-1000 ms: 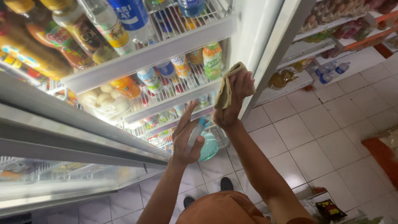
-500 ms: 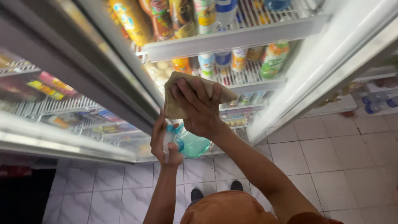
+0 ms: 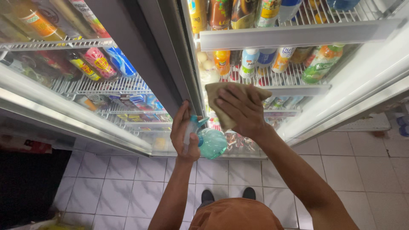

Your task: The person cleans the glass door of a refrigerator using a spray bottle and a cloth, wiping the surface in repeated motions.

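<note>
My left hand (image 3: 184,135) grips a teal spray bottle (image 3: 209,141) by its neck, low in front of the open drinks fridge. My right hand (image 3: 238,109) presses a tan cloth (image 3: 221,96) flat against the fridge's inner frame, just right of the grey centre post (image 3: 168,64). Both forearms reach up from the bottom of the view. Wire shelves behind the cloth carry several bottles and cans (image 3: 272,59).
A second glass-fronted cabinet (image 3: 76,76) full of drinks stands to the left. The open glass door (image 3: 362,85) swings out on the right. White floor tiles (image 3: 128,179) lie below, with my dark shoes (image 3: 228,195) near the fridge base.
My right hand with the cloth has moved down and left from the door edge onto the frame beside the centre post. The left hand with the bottle has stayed low; the view has shifted left.
</note>
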